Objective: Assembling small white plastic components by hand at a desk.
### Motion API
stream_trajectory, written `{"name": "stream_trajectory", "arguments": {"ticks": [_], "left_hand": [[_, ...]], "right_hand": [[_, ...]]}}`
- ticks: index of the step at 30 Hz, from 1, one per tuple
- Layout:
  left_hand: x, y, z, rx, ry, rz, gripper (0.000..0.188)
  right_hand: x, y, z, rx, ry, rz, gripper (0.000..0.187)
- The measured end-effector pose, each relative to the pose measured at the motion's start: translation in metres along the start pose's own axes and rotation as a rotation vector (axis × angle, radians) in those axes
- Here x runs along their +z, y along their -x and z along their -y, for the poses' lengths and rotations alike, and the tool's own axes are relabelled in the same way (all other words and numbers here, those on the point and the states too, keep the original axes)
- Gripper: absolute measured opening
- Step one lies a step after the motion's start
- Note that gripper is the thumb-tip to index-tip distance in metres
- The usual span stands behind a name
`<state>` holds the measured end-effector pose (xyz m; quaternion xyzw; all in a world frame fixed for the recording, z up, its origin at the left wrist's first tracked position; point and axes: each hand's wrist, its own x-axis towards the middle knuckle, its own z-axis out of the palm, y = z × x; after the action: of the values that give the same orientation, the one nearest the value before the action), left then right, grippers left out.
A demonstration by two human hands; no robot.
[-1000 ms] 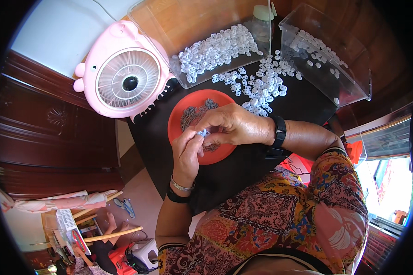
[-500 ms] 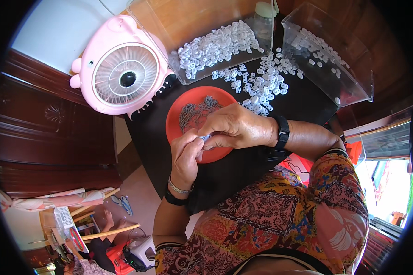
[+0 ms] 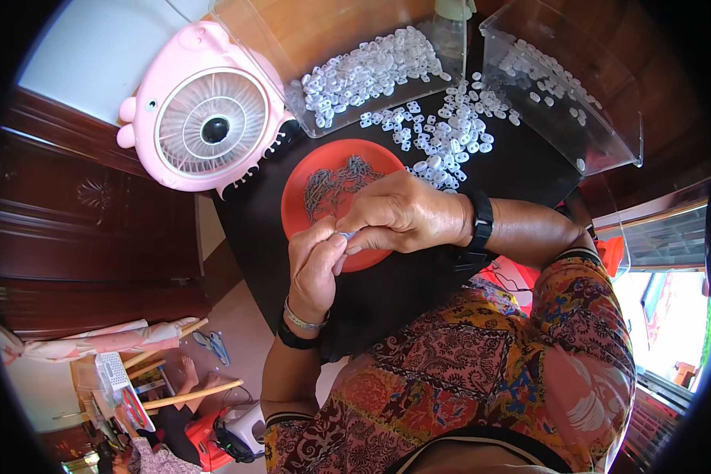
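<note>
The piece (image 3: 347, 235) sits between the two hands, mostly covered by fingers, over the six-o'clock side of the red plate (image 3: 294, 207). The left hand (image 3: 313, 267), at about half past seven from it, pinches it between thumb and forefinger; the right hand (image 3: 407, 215), at two o'clock, grips it with its fingertips, narrowed onto it. Grey bits (image 3: 355, 171) lie in the plate at twelve o'clock; loose white pieces (image 3: 450, 142) spread between one and two.
</note>
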<state>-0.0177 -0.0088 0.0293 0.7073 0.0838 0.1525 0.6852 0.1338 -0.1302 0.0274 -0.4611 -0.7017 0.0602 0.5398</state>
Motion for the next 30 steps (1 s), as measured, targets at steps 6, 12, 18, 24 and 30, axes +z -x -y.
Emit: {"name": "stream_trajectory", "arguments": {"ticks": [6, 12, 18, 24, 30], "left_hand": [[-0.004, -0.003, 0.005, 0.067, -0.077, -0.027, 0.025], [-0.005, -0.005, 0.006, 0.043, -0.079, -0.014, 0.024], [-0.006, -0.008, 0.014, -0.030, 0.026, -0.040, 0.024], [-0.005, -0.009, 0.016, -0.076, 0.070, -0.047, 0.024], [-0.004, -0.009, 0.014, -0.039, 0.028, -0.041, 0.025]], "right_hand": [[0.003, 0.000, -0.004, -0.055, 0.035, -0.032, 0.029], [0.000, 0.000, -0.002, -0.046, 0.145, -0.024, 0.030], [0.001, 0.001, -0.005, 0.050, 0.155, 0.064, 0.024], [0.001, 0.003, -0.009, 0.093, 0.090, 0.020, 0.020], [0.000, 0.001, -0.011, 0.070, 0.108, 0.022, 0.027]]}}
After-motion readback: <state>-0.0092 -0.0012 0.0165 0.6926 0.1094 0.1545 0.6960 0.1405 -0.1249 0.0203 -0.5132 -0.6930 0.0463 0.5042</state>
